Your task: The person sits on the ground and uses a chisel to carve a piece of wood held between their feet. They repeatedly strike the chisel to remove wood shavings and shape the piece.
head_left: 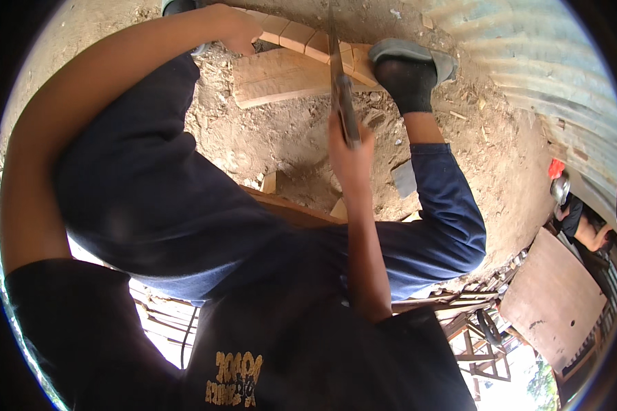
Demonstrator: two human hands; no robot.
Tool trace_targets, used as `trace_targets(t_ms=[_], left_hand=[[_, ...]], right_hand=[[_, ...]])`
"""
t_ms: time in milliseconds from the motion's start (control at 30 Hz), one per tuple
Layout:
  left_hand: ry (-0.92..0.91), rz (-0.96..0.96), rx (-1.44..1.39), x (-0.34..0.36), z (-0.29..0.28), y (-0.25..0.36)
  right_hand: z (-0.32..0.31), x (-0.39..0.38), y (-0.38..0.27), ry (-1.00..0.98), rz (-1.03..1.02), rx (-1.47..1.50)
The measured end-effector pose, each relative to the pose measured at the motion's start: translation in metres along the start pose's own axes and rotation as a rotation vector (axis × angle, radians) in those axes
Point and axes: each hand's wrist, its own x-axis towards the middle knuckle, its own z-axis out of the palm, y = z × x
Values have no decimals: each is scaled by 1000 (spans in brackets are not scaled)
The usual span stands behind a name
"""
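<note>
My right hand (351, 147) is wrapped round the handle of a handsaw (337, 72). Its thin blade points away from me and crosses a long wooden piece (296, 35) with evenly spaced cross cuts. At the far left end of that piece, my left hand (236, 29) bends down over the wood with curled fingers; part of its grip is hidden. Beneath and nearer to me lies a flat wooden board (277, 74) on the ground. My right foot in a grey shoe (413, 58) presses at the right end of the wood.
Bare dirt (281, 140) with wood scraps lies between my legs. A corrugated metal sheet (535, 51) rises at the right. Farther right are a person (586, 229) crouching, a brown panel (552, 298) and a wooden frame (483, 349).
</note>
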Motion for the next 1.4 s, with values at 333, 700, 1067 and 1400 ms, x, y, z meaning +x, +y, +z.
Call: trace_targets(t_ms=[333, 700, 1067, 1400], left_hand=[[-31, 212, -168, -7, -13, -4], [-213, 35, 213, 17, 22, -29], [-88, 190, 170, -3, 38, -16], [99, 205, -50, 28, 60, -34]], right_hand=[[3, 3, 0, -27, 74, -2], [-2, -17, 5, 5, -6, -15], [-4, -70, 10, 10, -29, -75], [-14, -72, 3, 29, -45, -82]])
